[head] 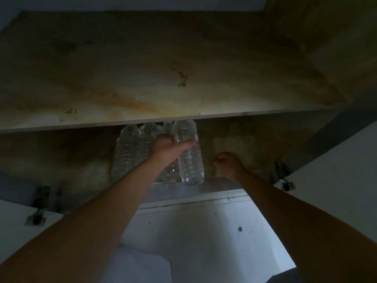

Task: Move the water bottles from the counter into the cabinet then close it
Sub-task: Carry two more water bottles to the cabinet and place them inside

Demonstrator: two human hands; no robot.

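Cabinet (61, 156) shelves fill the head view, seen from below in dim light, with both doors swung open. A stained shelf board (142, 68) spans the upper half of the frame, and the compartment I am reaching into lies beneath it.

My left hand (167, 149) is raised into that compartment, gripping a clear water bottle (190, 160) around its upper body. My fingers wrap around its far side and my thumb presses across the near side. The bottle stands roughly upright, its top almost at the shelf board's front edge and its base at the front lip of the compartment floor. I cannot tell whether the base is resting on the floor or just above it.

Just left of it, partly behind my wrist, the stored bottles (127, 148) stand close together farther back in the same compartment.

My right hand (228, 163) is up to the right of the held bottle, apart from it, its fingers curled into a fist with nothing in them.

A metal hinge (281, 172) shows at the right, where the white right door (336, 180) joins the cabinet, and another hinge (40, 201) sits at the near left.
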